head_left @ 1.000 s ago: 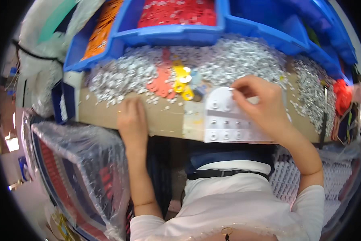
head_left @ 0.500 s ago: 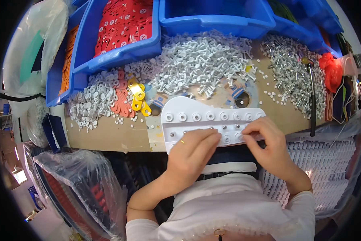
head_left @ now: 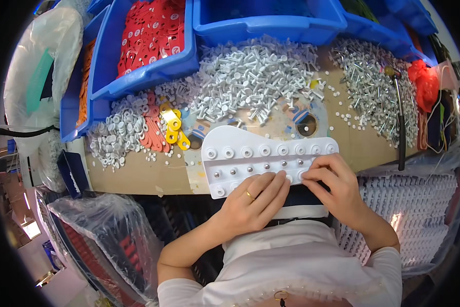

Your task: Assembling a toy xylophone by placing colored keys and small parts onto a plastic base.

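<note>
A white plastic board [head_left: 240,137] with a curved far edge lies at the table's front edge. White ring-shaped washers [head_left: 265,150] line its far side, and more sit along its near side. Between the rows runs a line of round metal studs [head_left: 266,166]. My left hand [head_left: 253,202], closed with its fingers together, rests over the near edge, fingertips at the near row; anything under them is hidden. Thumb and forefinger of my right hand [head_left: 337,189] pinch at a near-row washer toward the board's right end; what lies between them is too small to make out.
White plastic rivets [head_left: 260,77] are heaped behind the board, metal rivets [head_left: 363,77] to the right beside a hammer [head_left: 400,123]. Yellow pieces [head_left: 172,125] and white washers [head_left: 120,125] lie left. Blue bins [head_left: 271,24] line the back, one with red pieces [head_left: 156,36].
My left hand has slid slightly toward me and right, uncovering more metal studs. My right hand has shifted slightly left and down, still at the board's right end.
</note>
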### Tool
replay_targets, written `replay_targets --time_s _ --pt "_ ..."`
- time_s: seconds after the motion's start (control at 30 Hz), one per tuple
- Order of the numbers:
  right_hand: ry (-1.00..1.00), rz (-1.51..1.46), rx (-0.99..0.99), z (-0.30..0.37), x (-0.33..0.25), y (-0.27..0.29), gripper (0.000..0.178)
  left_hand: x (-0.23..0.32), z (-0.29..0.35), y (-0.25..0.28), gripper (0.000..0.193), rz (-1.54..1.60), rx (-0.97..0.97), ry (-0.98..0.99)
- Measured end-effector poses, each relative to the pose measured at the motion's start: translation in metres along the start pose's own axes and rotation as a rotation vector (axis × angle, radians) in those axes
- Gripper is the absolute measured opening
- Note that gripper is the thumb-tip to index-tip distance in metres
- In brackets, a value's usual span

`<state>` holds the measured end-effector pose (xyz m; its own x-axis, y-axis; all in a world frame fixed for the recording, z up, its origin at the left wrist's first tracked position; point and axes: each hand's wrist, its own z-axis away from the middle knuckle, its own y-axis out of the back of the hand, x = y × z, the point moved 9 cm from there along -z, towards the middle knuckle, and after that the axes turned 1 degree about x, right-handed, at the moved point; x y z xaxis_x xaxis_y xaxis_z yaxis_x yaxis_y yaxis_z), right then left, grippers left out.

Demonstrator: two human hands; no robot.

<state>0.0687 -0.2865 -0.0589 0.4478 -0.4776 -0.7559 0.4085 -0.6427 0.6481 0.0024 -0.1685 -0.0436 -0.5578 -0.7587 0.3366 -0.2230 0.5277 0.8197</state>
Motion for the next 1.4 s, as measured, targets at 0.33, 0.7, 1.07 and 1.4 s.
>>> replay_targets --time_s 0.33,0.7,1.07,1.4 --pt "0.379 0.355 0.138 0.008 -0.03 -0.007 0.032 0.001 0.006 -0.001 0.026 -0.052 0.114 -0.041" --pt "0.068 0.026 0.044 -0.008 -0.016 -0.007 0.025 -0.017 0.014 0.0 0.04 0.177 0.241 0.168" --pt "0.028 0.043 -0.089 -0.019 -0.025 -0.004 0.011 -0.023 0.012 0.001 0.038 0.312 0.16 0.273" --pt "0.023 0.096 -0.034 -0.022 -0.02 -0.016 0.01 -0.023 0.011 0.001 0.033 0.278 0.21 0.279"
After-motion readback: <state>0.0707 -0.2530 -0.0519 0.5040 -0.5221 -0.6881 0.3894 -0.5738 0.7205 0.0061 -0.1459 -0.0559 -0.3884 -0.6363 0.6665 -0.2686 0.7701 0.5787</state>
